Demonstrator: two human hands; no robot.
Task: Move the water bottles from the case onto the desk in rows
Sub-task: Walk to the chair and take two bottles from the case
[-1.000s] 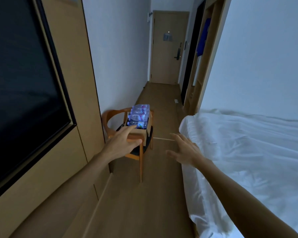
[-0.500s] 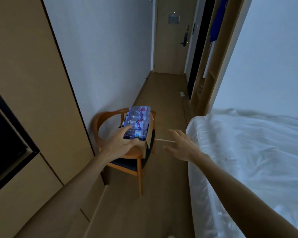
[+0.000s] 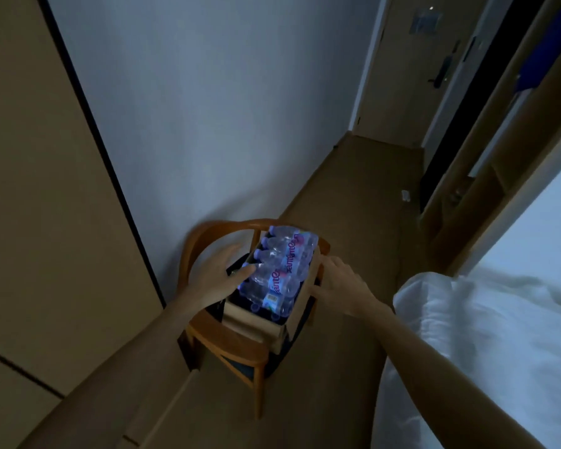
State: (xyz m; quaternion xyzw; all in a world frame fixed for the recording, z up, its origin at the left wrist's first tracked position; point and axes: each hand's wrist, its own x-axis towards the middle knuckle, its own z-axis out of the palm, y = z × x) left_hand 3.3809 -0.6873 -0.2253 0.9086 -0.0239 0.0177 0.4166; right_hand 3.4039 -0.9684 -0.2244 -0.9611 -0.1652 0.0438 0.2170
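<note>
step: I reach for case of water bottles on chair | left hand fingers spread loose at pack's left edge, holding nothing | right hand relaxed against right flap | advice: I grip low on both sides, lift level

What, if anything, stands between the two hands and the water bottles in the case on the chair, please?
Nothing visible does. The left hand already touches the water bottles on their left, and the right hand rests at the case flap on their right. The case is open-topped.
</note>
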